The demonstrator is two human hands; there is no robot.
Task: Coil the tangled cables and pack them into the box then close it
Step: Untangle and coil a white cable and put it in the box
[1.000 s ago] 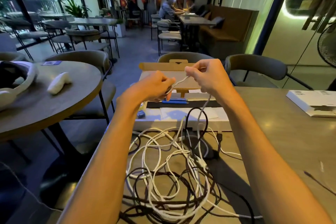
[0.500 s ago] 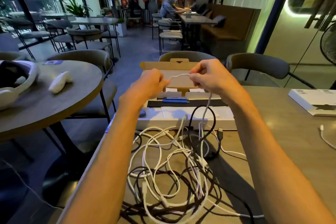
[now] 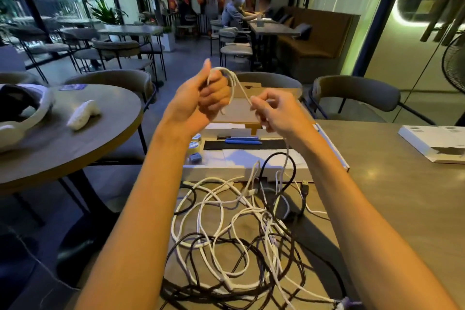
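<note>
In the middle of the frame, raised above the table point(image 3: 390, 209), a white cable point(image 3: 237, 83) runs between both hands. The left hand point(image 3: 201, 101) has its fingers curled round the cable with the thumb pointing up, and a loop of it arches over the top of the fist. The right hand point(image 3: 276, 113), just beside it and a little lower, pinches the same cable between its fingertips. From the right hand the cable drops straight down into the tangle of cables point(image 3: 239, 234), a heap of white and black loops crossing one another on the table in the lower middle of the frame.

Just behind the tangle, the box point(image 3: 214, 171) lies open, and a few loops reach up against its front wall. Its lid point(image 3: 239, 116) stands up behind the hands. Inside the box are a blue pen point(image 3: 242, 141) on a dark strip and, at the left end, two tape rolls point(image 3: 195, 145).

At the right edge a flat white box point(image 3: 432, 138) rests on the same table, with a grey chair point(image 3: 357, 93) behind and a fan point(image 3: 455, 63) partly in view. On the left a round table point(image 3: 75, 146) bears a headset point(image 3: 22, 113) and a white controller point(image 3: 84, 114).
</note>
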